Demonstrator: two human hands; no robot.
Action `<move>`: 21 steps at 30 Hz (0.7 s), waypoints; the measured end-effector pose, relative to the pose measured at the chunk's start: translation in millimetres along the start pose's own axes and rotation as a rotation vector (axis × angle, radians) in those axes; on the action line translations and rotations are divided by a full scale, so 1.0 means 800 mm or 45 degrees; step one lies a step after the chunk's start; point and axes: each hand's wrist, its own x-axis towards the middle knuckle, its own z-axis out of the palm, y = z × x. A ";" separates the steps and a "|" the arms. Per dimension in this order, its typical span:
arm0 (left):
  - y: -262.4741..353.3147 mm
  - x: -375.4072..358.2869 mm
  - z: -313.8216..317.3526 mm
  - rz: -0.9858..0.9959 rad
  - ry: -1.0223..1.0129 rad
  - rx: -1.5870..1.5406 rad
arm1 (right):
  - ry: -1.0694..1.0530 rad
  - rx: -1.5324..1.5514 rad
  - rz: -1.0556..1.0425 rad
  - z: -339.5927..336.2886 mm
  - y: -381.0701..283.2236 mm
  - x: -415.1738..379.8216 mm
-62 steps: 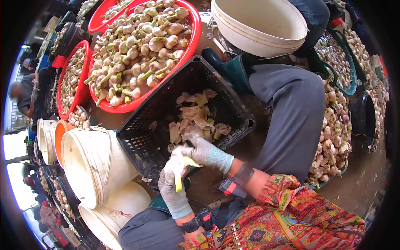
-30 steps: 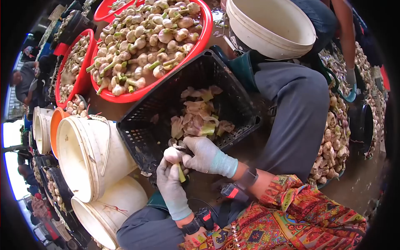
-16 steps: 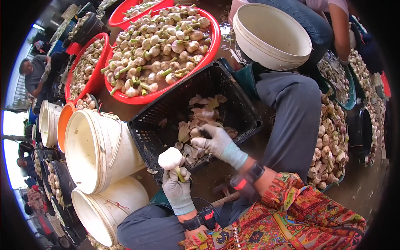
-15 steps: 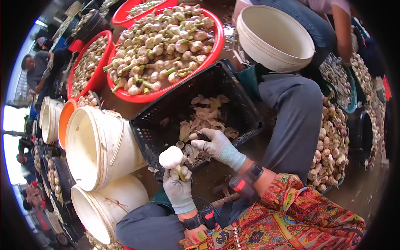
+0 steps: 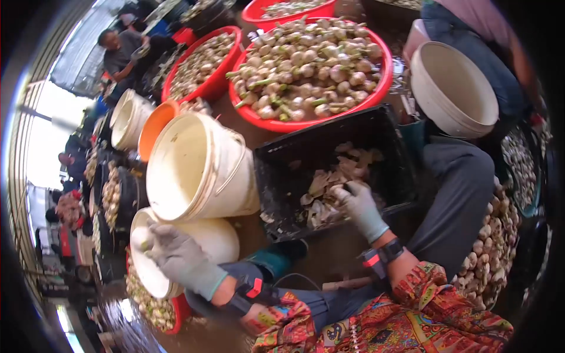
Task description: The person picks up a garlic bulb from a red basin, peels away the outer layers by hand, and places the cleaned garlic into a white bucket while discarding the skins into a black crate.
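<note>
My left hand (image 5: 179,256), in a grey glove, is over the lower white bucket (image 5: 226,238), fingers curled around a pale garlic bulb (image 5: 142,238) that is blurred by motion. My right hand (image 5: 360,207), also gloved, hangs over the garlic skins (image 5: 321,191) in the black crate (image 5: 282,156); its fingers are bent, and what they hold, if anything, is too small to make out. The upper white bucket (image 5: 182,165) stands just beyond my left hand.
Red basins of garlic (image 5: 306,70) (image 5: 203,67) stand beyond the crate. An orange bucket (image 5: 158,130) is at the left. Another white bucket (image 5: 453,88) stands near a seated person (image 5: 500,65). Piled garlic (image 5: 485,253) lies right of my knee. Another person (image 5: 126,56) sits far left.
My left hand has moved left with the garlic bulb, from beside the crate to the lower bucket. My right hand stays over the skins. The view has swung left.
</note>
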 end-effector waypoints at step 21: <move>-0.454 0.121 -0.101 -1.308 -1.128 2.421 | -0.183 0.199 0.417 -0.036 -0.028 0.025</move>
